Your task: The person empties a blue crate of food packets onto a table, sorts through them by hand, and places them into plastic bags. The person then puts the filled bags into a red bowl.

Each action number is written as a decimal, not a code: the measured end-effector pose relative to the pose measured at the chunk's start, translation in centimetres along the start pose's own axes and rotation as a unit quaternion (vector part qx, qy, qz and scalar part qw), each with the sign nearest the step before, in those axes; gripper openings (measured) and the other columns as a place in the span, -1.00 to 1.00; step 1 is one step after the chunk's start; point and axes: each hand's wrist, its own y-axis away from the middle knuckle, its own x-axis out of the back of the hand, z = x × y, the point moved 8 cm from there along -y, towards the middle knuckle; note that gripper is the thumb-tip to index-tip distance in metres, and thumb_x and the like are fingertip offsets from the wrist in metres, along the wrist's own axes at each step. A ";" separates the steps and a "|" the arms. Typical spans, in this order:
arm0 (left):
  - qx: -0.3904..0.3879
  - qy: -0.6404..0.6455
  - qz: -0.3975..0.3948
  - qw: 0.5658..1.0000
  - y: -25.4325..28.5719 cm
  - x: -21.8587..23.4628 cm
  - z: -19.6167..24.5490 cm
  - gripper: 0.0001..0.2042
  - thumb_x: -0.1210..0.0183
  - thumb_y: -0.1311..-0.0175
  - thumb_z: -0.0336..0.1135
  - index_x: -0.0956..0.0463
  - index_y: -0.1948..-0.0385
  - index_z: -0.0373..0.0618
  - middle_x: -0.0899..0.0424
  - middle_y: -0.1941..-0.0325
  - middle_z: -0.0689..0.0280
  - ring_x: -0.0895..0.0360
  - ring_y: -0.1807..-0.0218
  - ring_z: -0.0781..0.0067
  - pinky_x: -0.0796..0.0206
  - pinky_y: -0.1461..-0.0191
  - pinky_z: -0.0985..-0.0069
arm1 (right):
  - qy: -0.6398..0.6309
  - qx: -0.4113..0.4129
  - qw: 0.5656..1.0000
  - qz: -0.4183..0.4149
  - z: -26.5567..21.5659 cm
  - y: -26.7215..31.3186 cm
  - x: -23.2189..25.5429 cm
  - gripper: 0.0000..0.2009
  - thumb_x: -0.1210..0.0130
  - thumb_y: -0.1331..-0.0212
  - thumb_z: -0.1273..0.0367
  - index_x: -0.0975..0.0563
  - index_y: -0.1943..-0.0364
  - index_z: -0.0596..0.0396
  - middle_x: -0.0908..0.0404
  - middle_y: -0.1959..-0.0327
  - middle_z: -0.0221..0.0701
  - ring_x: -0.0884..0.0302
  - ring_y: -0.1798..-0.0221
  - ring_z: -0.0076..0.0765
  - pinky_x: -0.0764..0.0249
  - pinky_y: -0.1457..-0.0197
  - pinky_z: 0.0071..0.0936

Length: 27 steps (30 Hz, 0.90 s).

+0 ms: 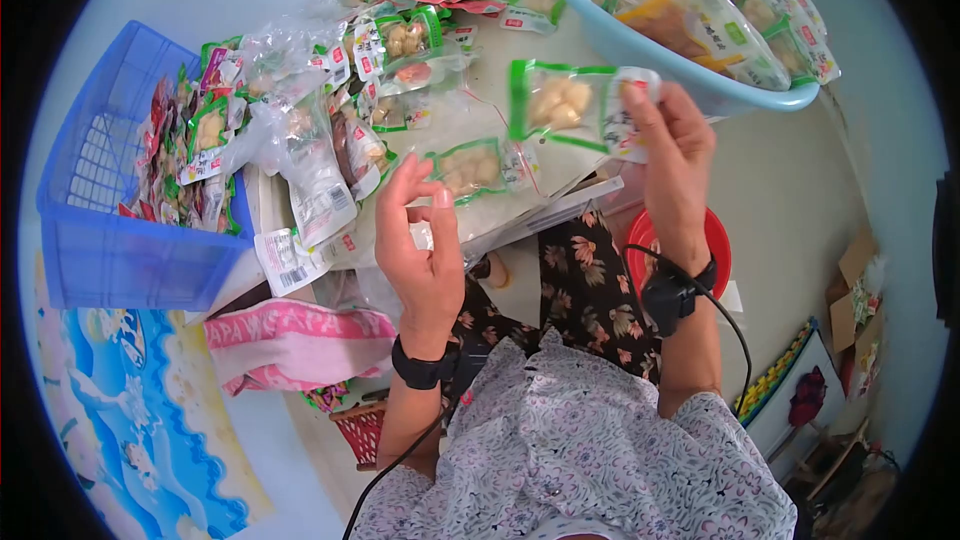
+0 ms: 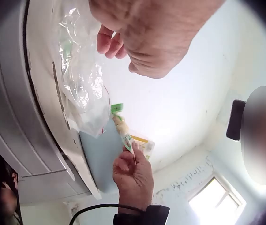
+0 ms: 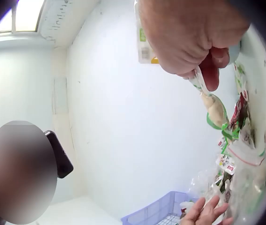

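Note:
A green-edged clear packet with pale round pieces (image 1: 560,103) is pinched at its right end by my right hand (image 1: 680,170), held up over the table. The same packet (image 3: 215,110) hangs from the right hand (image 3: 194,37) in the right wrist view. My left hand (image 1: 425,250) is raised palm up with bent, spread fingers and grips nothing that shows. Just beyond its fingertips lies a similar packet (image 1: 470,168) on or in a clear plastic bag. In the left wrist view, the clear bag (image 2: 81,79) lies near the left hand (image 2: 147,33).
Many small packets and clear bags (image 1: 300,120) are heaped on the table's left and back. A blue basket (image 1: 130,250) full of packets stands at the left, a light blue basin (image 1: 700,85) of packets at the back right. A red bucket (image 1: 717,250) is below the right forearm.

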 end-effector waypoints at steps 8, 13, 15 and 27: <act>-0.027 -0.127 -0.055 0.990 -2.5 -2.4 1.6 -0.51 -0.32 -0.36 -0.23 -0.45 -0.22 -0.30 -0.59 0.03 0.07 -0.55 0.00 0.07 -0.43 0.02 0.20 | -0.052 -0.025 0.998 -0.028 4.4 -1.9 0.1 -0.81 -0.20 -0.46 0.31 -0.64 0.07 0.16 -0.64 0.32 -0.64 -0.43 0.35 -0.80 -0.29 0.37 -0.72; -0.021 -0.169 -0.071 0.983 -3.7 -4.4 2.4 -0.38 -0.38 -0.28 -0.03 -0.45 -0.20 -0.33 -0.55 0.13 0.09 -0.53 0.03 0.03 -0.42 0.05 0.16 | -0.046 -0.081 0.990 -0.106 4.5 -0.9 -3.5 -0.78 -0.12 -0.51 0.27 -0.59 0.04 0.15 -0.66 0.22 -0.57 -0.49 0.21 -0.73 -0.40 0.11 -0.66; -0.027 -0.190 -0.057 0.980 -3.8 -4.8 1.6 -0.39 -0.42 -0.23 -0.03 -0.49 -0.18 -0.27 -0.55 0.16 0.16 -0.57 0.08 0.15 -0.43 0.09 0.25 | -0.011 -0.126 0.980 -0.157 5.4 -0.2 -3.9 -0.78 -0.10 -0.52 0.25 -0.58 0.06 0.13 -0.65 0.23 -0.56 -0.50 0.21 -0.72 -0.41 0.09 -0.66; -0.055 -0.053 -0.061 0.995 -4.3 -5.9 1.1 -0.85 -0.19 -0.21 -0.49 -0.52 0.19 -0.21 -0.63 0.21 0.12 -0.58 0.09 -0.03 -0.43 0.07 0.09 | -0.051 -0.186 0.943 -0.270 7.0 -1.2 -5.3 -0.84 -0.05 -0.54 0.29 -0.58 0.07 0.06 -0.62 0.30 -0.58 -0.51 0.33 -0.74 -0.43 0.37 -0.67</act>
